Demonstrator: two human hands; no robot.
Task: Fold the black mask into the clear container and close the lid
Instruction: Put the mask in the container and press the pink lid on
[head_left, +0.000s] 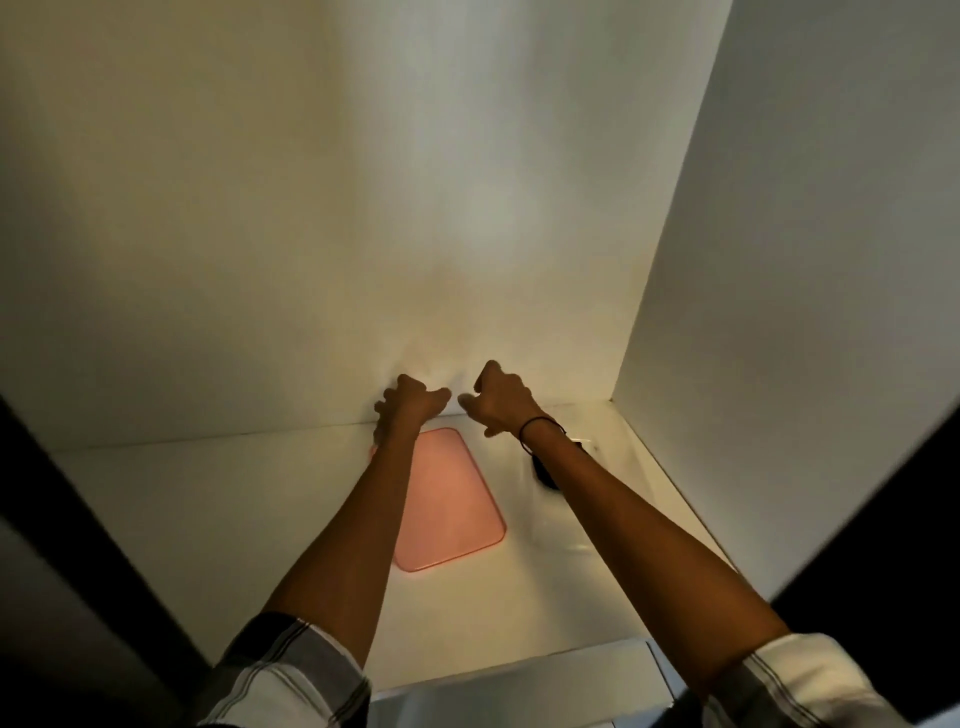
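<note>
The black mask (543, 474) lies on the white floor at the right, and only a small dark part shows from under my right forearm. Faint glints around it suggest the clear container (579, 546), but its outline is hard to make out. A flat pink rounded-rectangle lid or tray (452, 499) lies in the middle, partly under my left forearm. My left hand (408, 408) is raised near the back wall above the pink piece's far end, fingers curled in, holding nothing visible. My right hand (501, 400) hovers beside it, fingers loosely bent and apart, and it is empty.
White walls enclose the space: a back wall (363, 234) just beyond both hands and a right side wall (805, 260). A black band circles my right wrist (537, 422). A white ledge (519, 680) runs along the near edge.
</note>
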